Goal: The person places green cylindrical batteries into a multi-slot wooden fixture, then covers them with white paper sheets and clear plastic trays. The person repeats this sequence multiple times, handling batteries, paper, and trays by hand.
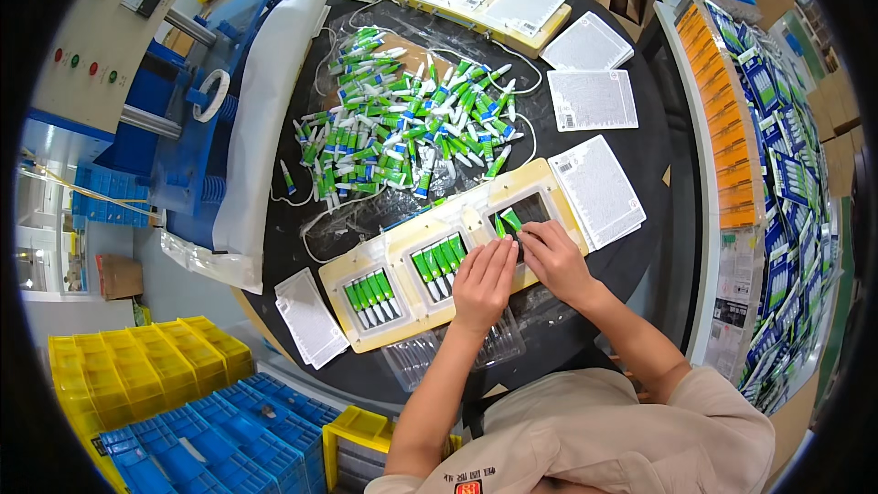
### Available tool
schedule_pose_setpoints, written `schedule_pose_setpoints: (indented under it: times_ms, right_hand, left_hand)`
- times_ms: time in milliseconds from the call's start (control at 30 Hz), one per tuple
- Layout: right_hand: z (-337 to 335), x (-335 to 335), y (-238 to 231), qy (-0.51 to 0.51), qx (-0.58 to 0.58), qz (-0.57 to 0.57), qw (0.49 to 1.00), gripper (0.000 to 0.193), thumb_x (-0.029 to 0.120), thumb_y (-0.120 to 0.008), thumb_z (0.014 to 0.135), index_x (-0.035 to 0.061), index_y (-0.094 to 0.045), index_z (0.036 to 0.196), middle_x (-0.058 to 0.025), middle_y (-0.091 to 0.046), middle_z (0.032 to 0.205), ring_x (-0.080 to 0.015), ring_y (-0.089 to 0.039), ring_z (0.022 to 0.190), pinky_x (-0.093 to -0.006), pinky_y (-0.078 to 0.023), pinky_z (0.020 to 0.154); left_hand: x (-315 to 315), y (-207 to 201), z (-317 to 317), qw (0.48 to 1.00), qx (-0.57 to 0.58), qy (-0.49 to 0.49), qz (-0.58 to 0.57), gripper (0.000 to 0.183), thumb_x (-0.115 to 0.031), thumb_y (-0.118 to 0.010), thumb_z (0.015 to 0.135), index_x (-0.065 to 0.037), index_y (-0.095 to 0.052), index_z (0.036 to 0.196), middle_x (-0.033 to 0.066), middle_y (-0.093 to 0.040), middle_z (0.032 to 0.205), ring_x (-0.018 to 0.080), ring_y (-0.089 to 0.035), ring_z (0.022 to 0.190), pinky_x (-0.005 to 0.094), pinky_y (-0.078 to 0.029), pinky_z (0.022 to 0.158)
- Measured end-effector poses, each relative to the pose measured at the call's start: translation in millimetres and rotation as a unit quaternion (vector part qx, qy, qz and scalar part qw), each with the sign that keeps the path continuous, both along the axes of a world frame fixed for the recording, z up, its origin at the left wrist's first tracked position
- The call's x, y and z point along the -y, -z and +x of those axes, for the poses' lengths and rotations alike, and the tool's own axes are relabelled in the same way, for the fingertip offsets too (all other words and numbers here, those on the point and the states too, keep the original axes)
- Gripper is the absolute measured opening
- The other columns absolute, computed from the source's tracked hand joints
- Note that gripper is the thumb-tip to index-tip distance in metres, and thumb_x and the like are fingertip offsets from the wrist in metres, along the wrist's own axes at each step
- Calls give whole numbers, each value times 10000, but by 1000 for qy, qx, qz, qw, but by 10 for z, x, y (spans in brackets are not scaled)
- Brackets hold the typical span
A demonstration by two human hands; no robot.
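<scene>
My left hand [485, 284] and my right hand [558, 263] are over the right-hand recess of a long cream holder [361, 258]. The left fingers lie close together around the lower end of a small green tube [499, 225]. A second green tube [511, 218] slants up from my right fingertips, which are pinched together. My fingers hide the lower ends of both. In the middle recess stands a row of green tubes [439, 261] with white caps toward me. Another such row [372, 297] fills the left recess.
Beyond the holder lies a heap of green, white and blue tubes [402, 128]. Printed white cards [599, 192] rest at both ends, and a second holder [476, 5] stands at the back. Clear plastic trays [412, 361] lie in front; crates [210, 439] are at lower left.
</scene>
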State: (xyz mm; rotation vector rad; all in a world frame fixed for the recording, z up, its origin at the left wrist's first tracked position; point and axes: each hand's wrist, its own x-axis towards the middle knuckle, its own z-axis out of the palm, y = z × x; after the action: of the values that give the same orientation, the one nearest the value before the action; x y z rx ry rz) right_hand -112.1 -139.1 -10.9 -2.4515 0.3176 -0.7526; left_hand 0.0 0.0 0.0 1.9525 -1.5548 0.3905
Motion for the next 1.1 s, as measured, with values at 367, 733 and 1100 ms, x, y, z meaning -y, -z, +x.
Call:
schedule_pose_setpoints:
  times_ms: [367,733,1100]
  right_hand:
    - [266,358,-98,26,45,107,993,264,-62,-690,816,-6,-701,1073,-135,-709,1062,-339,-655,986,-399,-545,851]
    - [1117,1305,-279,-109,-194,-129,966,220,191,-792,796,98,-757,992,-61,-687,985,-279,-628,992,-401,-525,834]
    - [-13,146,-61,55,-15,-104,993,388,-11,-717,795,1,-701,1182,-130,-624,992,-309,-603,859,-412,-514,725]
  left_hand:
    - [9,34,58,995,-49,40,74,497,-35,-659,835,-27,-621,1331,102,-649,1341,248,-624,1240,476,-401,1151]
    - [0,-24,57,974,-37,37,219,580,-409,-594,995,-84,-510,1469,70,-463,1560,236,-398,1466,577,-204,1231]
    - [-1,79,43,975,-54,39,212,551,-402,-589,998,-88,-537,1448,62,-477,1548,233,-386,1471,582,-183,1236]
